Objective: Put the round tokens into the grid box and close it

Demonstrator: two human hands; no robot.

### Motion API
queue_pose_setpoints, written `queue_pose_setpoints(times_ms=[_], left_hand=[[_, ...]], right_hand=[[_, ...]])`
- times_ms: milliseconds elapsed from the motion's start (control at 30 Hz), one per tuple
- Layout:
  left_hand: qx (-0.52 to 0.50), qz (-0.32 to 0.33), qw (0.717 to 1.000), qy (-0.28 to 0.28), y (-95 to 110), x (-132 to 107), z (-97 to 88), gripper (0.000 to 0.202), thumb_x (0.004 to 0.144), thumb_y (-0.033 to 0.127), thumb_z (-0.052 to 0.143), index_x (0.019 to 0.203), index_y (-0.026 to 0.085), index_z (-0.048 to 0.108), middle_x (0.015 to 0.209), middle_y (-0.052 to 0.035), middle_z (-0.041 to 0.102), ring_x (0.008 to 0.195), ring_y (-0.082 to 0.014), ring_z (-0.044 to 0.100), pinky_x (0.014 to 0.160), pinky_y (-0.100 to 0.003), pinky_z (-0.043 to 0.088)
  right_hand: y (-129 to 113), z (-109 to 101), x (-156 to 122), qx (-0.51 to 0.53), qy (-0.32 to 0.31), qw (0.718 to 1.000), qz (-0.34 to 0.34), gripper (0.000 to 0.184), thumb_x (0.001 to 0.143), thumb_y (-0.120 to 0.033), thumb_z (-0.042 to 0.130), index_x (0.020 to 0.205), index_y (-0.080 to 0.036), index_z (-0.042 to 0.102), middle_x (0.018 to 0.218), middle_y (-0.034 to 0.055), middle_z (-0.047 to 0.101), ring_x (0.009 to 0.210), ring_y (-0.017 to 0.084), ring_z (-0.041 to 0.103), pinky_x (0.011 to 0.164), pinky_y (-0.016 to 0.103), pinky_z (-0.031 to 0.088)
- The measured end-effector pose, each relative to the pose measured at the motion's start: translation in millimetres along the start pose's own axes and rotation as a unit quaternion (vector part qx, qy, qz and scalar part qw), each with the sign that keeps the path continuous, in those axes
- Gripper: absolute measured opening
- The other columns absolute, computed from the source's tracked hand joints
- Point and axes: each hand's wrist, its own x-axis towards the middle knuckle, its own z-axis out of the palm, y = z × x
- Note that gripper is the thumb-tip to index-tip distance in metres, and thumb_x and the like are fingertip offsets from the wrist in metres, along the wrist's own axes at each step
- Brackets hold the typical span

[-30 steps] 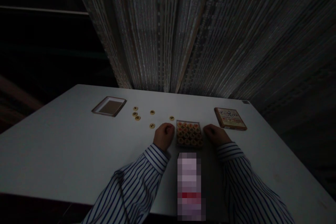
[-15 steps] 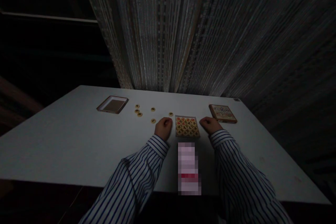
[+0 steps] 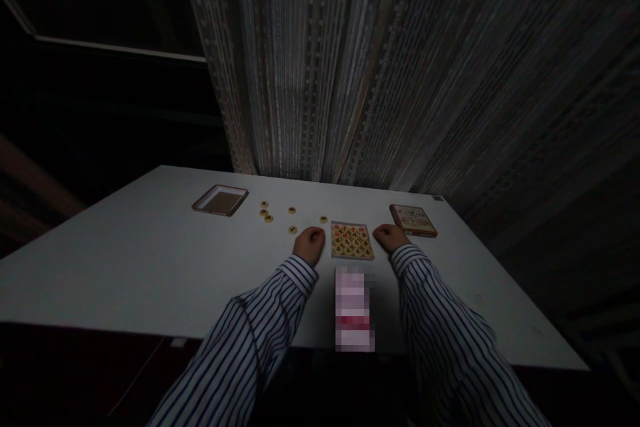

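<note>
A small clear box packed with round game pieces marked in red and black lies on the white table. My left hand rests curled in a loose fist just left of the box. On the box's right side sits my right hand, also curled shut. Neither fist shows anything inside it. Several loose round pieces lie scattered on the table to the left of my left hand, the nearest one just beyond my knuckles.
An empty shallow tray lies at the far left of the table. A printed box lid lies to the right of my right hand. Tall ribbed panels rise behind the table. The room is dark.
The view has pulled back and tilted up, so the table looks smaller. Both fists stay beside the box, and the pieces have not moved.
</note>
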Motion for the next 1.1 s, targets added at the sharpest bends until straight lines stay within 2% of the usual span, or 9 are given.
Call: queue_pose_setpoints(times_ms=[367, 433, 567, 800, 1100], left_hand=[[-0.003, -0.003, 0.999, -0.041, -6.4, -6.4, -12.2, 0.016, 0.069, 0.022, 0.053, 0.078, 0.014, 0.063, 0.067, -0.0029, 0.063, 0.061, -0.0126, 0.056, 0.06, -0.024, 0.045], [-0.018, -0.011, 0.998, -0.056, -7.6, -4.7, -18.3, 0.018, 0.069, 0.025, 0.054, 0.079, 0.014, 0.063, 0.066, -0.0025, 0.062, 0.06, -0.0127, 0.056, 0.058, -0.024, 0.044], [-0.047, -0.021, 0.998, -0.047, -5.9, 0.2, -37.3, 0.021, 0.068, 0.029, 0.054, 0.081, 0.014, 0.062, 0.069, -0.0031, 0.063, 0.063, -0.0129, 0.056, 0.061, -0.024, 0.045], [-0.055, -0.027, 0.997, -0.042, 4.7, 7.5, -66.9, 0.022, 0.068, 0.03, 0.054, 0.08, 0.014, 0.062, 0.065, -0.0019, 0.062, 0.06, -0.0126, 0.056, 0.058, -0.024, 0.044], [0.001, -0.039, 0.999, 0.015, -7.9, 22.4, -98.9, 0.022, 0.069, 0.031, 0.053, 0.08, 0.015, 0.061, 0.066, -0.0023, 0.063, 0.064, -0.0137, 0.058, 0.063, -0.025, 0.046]], right_hand=[[4.6, -0.1, 3.9, 0.035, -0.003, 0.999, -0.004, 0.023, 0.062, -0.031, 0.048, 0.067, -0.013, 0.063, 0.066, 0.0066, 0.064, 0.067, 0.019, 0.058, 0.065, 0.03, 0.043], [4.7, -1.9, 6.3, 0.043, -0.004, 0.999, 0.0, 0.023, 0.062, -0.031, 0.048, 0.068, -0.013, 0.063, 0.066, 0.0062, 0.065, 0.066, 0.018, 0.058, 0.064, 0.029, 0.044], [-1.3, -9.5, 11.9, 0.059, 0.001, 0.998, -0.002, 0.026, 0.063, -0.033, 0.047, 0.072, -0.014, 0.063, 0.068, 0.0051, 0.065, 0.064, 0.017, 0.058, 0.06, 0.028, 0.044], [-42.2, -15.6, 21.5, 0.046, 0.01, 0.997, -0.065, 0.024, 0.066, -0.031, 0.048, 0.077, -0.016, 0.063, 0.068, 0.0036, 0.064, 0.064, 0.016, 0.057, 0.064, 0.029, 0.044], [-106.1, 9.8, 27.3, -0.01, -0.045, 0.988, -0.15, 0.021, 0.072, -0.025, 0.046, 0.082, -0.018, 0.064, 0.076, 0.0037, 0.066, 0.074, 0.017, 0.058, 0.068, 0.026, 0.042]])
